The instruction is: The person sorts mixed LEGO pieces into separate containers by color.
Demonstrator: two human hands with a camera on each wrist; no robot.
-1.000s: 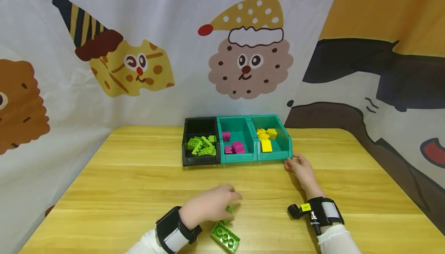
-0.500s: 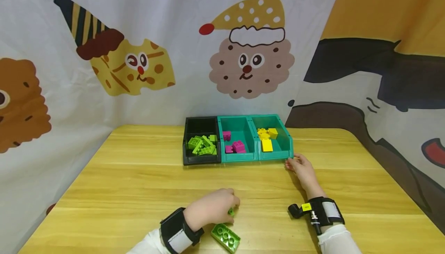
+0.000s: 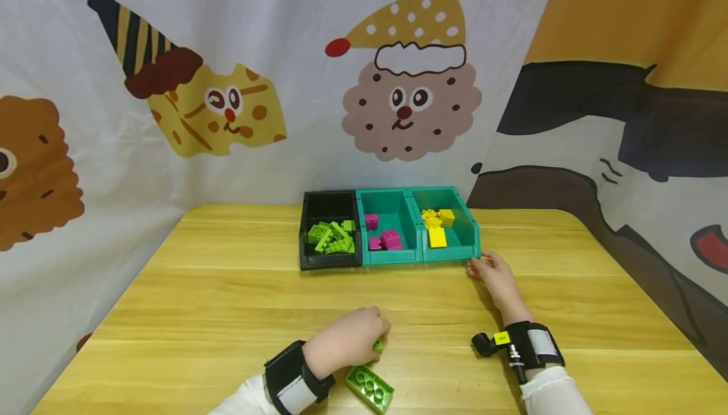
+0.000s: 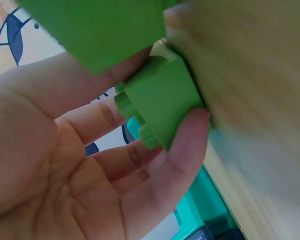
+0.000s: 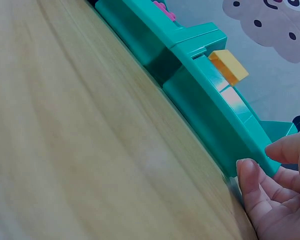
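Observation:
My left hand (image 3: 347, 339) is low over the table, its thumb and fingers gripping a small green toy brick (image 4: 162, 100) with studs. In the head view most of that brick is hidden by the hand. Just below lies a longer green brick (image 3: 370, 388), hollow underside up, which looms large at the top of the left wrist view. At the front right corner of the right teal bin (image 3: 449, 253), my right hand (image 3: 496, 279) holds the edge, thumb (image 5: 248, 177) in front and fingers round the side.
Joined to the right bin, which has yellow bricks (image 3: 436, 237) inside, are a middle teal bin (image 3: 392, 257) with magenta bricks (image 3: 390, 239) and a black bin (image 3: 330, 262) with several green bricks (image 3: 332, 238). A printed cloth (image 3: 239, 175) hangs behind the wooden table (image 3: 227, 288).
My left hand has moved slightly right and its fingers have closed on the small green brick. My right hand stays at the bin's corner.

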